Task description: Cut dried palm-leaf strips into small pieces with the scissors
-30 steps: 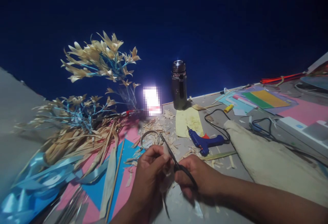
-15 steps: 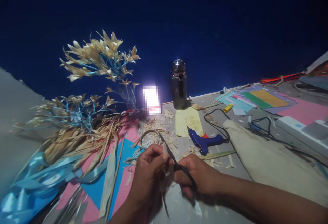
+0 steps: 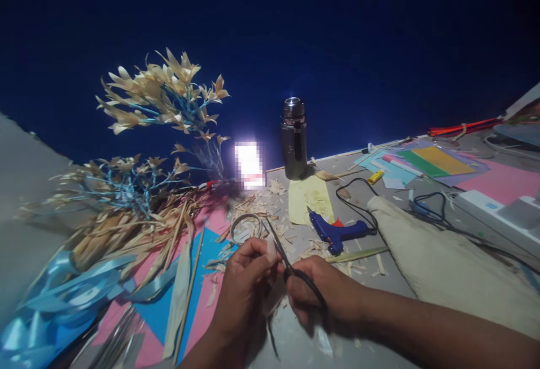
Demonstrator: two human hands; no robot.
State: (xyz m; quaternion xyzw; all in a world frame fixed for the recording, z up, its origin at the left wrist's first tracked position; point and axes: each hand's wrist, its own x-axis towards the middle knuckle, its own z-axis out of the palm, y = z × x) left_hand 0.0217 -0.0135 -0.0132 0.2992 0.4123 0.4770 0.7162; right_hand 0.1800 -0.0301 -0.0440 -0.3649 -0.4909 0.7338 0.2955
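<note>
Working over a gray table (image 3: 291,341), you are facing tall pale flowers (image 3: 169,93) on the left and a dark bottle (image 3: 294,147) near the middle. A blue glue gun (image 3: 337,234) is lying just past your right hand (image 3: 324,290). That hand is holding black scissors (image 3: 288,271) by the handles, blades pointing away from you. Your left hand (image 3: 248,279) is pinching a small pale strip (image 3: 271,248), right beside the blades.

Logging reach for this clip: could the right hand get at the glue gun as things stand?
Probably yes: the glue gun lies just beyond the right hand, with nothing tall between them. But that hand holds scissors, so it would likely have to put them down first.
</note>
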